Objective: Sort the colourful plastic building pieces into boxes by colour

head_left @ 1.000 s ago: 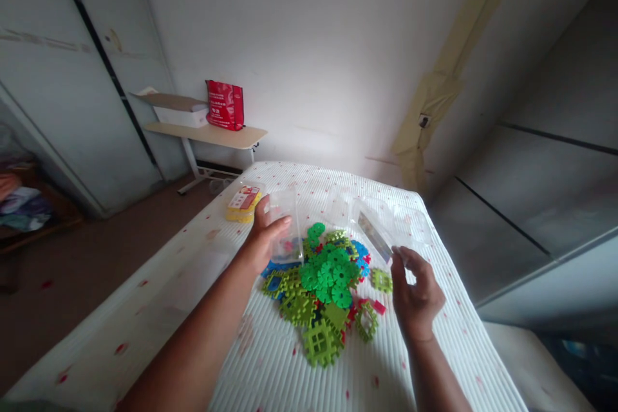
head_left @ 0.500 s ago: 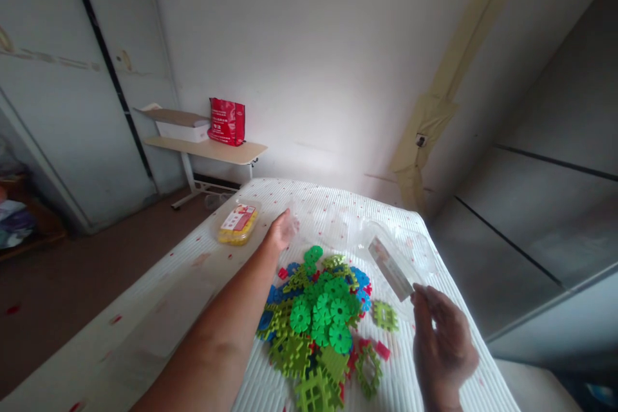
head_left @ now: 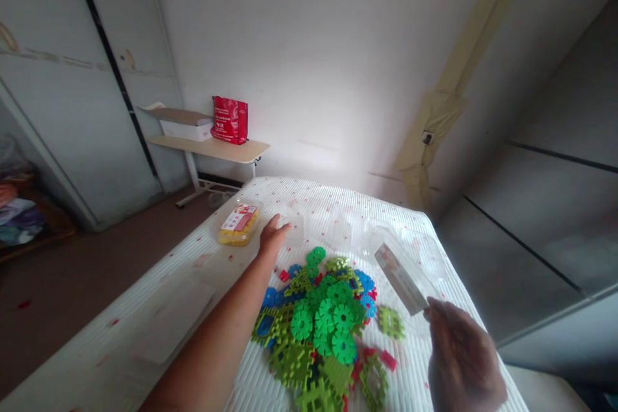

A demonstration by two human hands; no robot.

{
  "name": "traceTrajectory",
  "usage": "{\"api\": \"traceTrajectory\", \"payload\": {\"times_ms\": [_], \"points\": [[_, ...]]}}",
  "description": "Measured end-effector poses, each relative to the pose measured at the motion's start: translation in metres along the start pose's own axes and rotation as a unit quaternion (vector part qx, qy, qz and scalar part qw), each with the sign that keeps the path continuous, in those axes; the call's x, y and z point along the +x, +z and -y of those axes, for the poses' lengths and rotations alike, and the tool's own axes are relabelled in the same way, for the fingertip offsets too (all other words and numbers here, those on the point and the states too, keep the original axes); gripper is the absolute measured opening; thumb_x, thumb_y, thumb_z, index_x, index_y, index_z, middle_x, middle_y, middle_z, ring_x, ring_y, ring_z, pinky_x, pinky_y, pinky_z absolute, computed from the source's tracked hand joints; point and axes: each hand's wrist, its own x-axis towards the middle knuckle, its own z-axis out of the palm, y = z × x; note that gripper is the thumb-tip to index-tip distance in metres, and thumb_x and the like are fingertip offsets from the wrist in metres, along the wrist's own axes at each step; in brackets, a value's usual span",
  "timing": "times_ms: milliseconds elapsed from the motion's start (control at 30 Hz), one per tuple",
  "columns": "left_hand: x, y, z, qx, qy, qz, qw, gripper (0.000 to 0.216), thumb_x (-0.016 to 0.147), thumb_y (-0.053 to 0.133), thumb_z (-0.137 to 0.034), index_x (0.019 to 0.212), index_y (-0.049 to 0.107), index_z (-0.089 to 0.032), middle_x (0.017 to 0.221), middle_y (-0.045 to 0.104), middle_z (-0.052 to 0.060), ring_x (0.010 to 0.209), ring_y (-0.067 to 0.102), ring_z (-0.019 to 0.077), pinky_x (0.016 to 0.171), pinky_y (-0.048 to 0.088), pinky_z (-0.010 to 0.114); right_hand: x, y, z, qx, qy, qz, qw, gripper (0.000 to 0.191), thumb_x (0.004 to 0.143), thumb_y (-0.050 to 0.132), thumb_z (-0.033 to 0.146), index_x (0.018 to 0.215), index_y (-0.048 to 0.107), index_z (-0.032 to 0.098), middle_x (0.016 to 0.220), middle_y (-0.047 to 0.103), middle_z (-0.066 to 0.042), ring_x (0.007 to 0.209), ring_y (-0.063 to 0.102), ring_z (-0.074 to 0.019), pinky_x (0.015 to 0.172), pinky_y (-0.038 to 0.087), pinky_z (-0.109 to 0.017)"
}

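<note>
On the quilted table cover lies a pile of plastic building pieces (head_left: 333,315): green notched discs on top, with olive squares, blue discs and small red parts. My left hand (head_left: 274,235) is stretched out beyond the pile, thumb and fingers apart, beside a see-through plastic container (head_left: 295,222); whether they touch is hard to see. At the right, my right hand (head_left: 463,354) pinches the near edge of a clear plastic box (head_left: 383,232), whose pale label strip (head_left: 400,278) slants toward my fingers.
A lidded clear box with yellow pieces (head_left: 239,224) stands at the table's left edge. More transparent containers (head_left: 345,225) sit along the back right. Behind, a small desk (head_left: 207,147) carries a red bag (head_left: 230,120) and a white box (head_left: 186,129).
My left hand has moved slightly left, off the clear container it was at. My right hand has shifted a little right and down with the labelled box.
</note>
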Motion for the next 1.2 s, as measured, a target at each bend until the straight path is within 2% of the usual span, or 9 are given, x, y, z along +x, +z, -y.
{"api": "traceTrajectory", "payload": {"times_ms": [167,367,567,700,867,933,1033,1100,1200], "points": [[0.005,0.030,0.011,0.053,0.049,-0.024,0.997,0.055,0.052,0.060,0.002,0.100,0.063,-0.023,0.118,0.061,0.005,0.123,0.046,0.0252,0.104,0.032,0.032,-0.001,-0.002,-0.008,-0.013,0.014,0.001,1.000,0.028,0.073,0.068,0.036,0.092,0.066,0.015,0.083,0.068,-0.007,0.071,0.064,-0.0184,0.071,0.051,-0.033],[0.011,0.057,0.014,0.054,0.049,-0.007,0.997,0.053,0.049,0.052,0.008,0.092,0.065,-0.021,0.116,0.062,0.006,0.126,0.042,0.0242,0.107,0.026,0.032,0.000,-0.001,-0.010,0.022,0.021,-0.007,1.000,0.029,0.072,0.070,0.035,0.092,0.065,0.015,0.082,0.068,-0.006,0.069,0.065,-0.0177,0.069,0.053,-0.031],[0.003,0.067,0.014,0.093,0.047,0.013,0.994,0.055,0.051,0.052,0.008,0.097,0.064,-0.021,0.120,0.061,0.007,0.125,0.043,0.0239,0.107,0.025,0.032,-0.001,0.000,-0.014,0.008,0.029,-0.001,1.000,0.030,0.072,0.069,0.035,0.093,0.065,0.015,0.082,0.068,-0.007,0.071,0.064,-0.0179,0.071,0.053,-0.033],[-0.001,0.069,0.011,0.123,0.047,0.014,0.991,0.060,0.055,0.056,0.004,0.110,0.059,-0.021,0.125,0.057,0.008,0.125,0.043,0.0238,0.107,0.026,0.032,-0.002,0.001,-0.012,0.012,0.042,0.005,0.999,0.030,0.071,0.071,0.035,0.092,0.065,0.014,0.084,0.068,-0.007,0.072,0.064,-0.0177,0.074,0.054,-0.034],[-0.012,0.063,-0.006,0.269,0.082,-0.004,0.959,0.064,0.069,0.057,-0.010,0.131,0.041,-0.018,0.134,0.049,0.011,0.124,0.044,0.0218,0.104,0.031,0.031,-0.002,0.010,0.007,0.098,0.060,-0.030,0.993,0.032,0.065,0.076,0.026,0.092,0.065,0.014,0.081,0.068,-0.004,0.068,0.064,-0.0154,0.074,0.055,-0.033],[-0.028,0.054,-0.018,0.281,0.105,0.004,0.954,0.053,0.074,0.053,-0.013,0.126,0.047,-0.017,0.128,0.054,0.011,0.118,0.050,0.0206,0.100,0.036,0.031,-0.001,0.015,0.015,0.131,0.090,-0.046,0.986,0.031,0.064,0.076,0.023,0.092,0.065,0.014,0.084,0.068,-0.004,0.068,0.064,-0.0153,0.074,0.055,-0.034],[-0.074,0.034,-0.038,0.209,0.152,0.043,0.965,0.032,0.078,0.052,-0.020,0.109,0.060,-0.015,0.110,0.064,0.011,0.104,0.059,0.0192,0.094,0.042,0.030,0.001,0.021,0.024,0.178,0.186,-0.031,0.966,0.025,0.062,0.076,0.020,0.083,0.063,0.014,0.085,0.068,-0.005,0.066,0.064,-0.0151,0.068,0.056,-0.033],[-0.117,0.019,-0.052,0.149,0.132,0.094,0.975,0.032,0.082,0.050,-0.032,0.108,0.060,-0.016,0.103,0.066,0.010,0.096,0.062,0.0194,0.085,0.047,0.031,-0.003,0.026,0.031,0.239,0.259,0.043,0.935,0.027,0.059,0.077,0.019,0.078,0.059,0.016,0.082,0.068,-0.004,0.066,0.065,-0.0161,0.062,0.056,-0.031],[-0.174,-0.005,-0.067,0.087,0.051,0.170,0.980,0.045,0.082,0.051,-0.044,0.119,0.055,-0.017,0.094,0.066,0.009,0.080,0.064,0.0183,0.066,0.051,0.028,-0.021,0.036,0.047,0.317,0.335,0.184,0.868,0.032,0.060,0.076,0.022,0.078,0.050,0.019,0.077,0.068,-0.001,0.063,0.065,-0.0163,0.057,0.054,-0.029]]}}
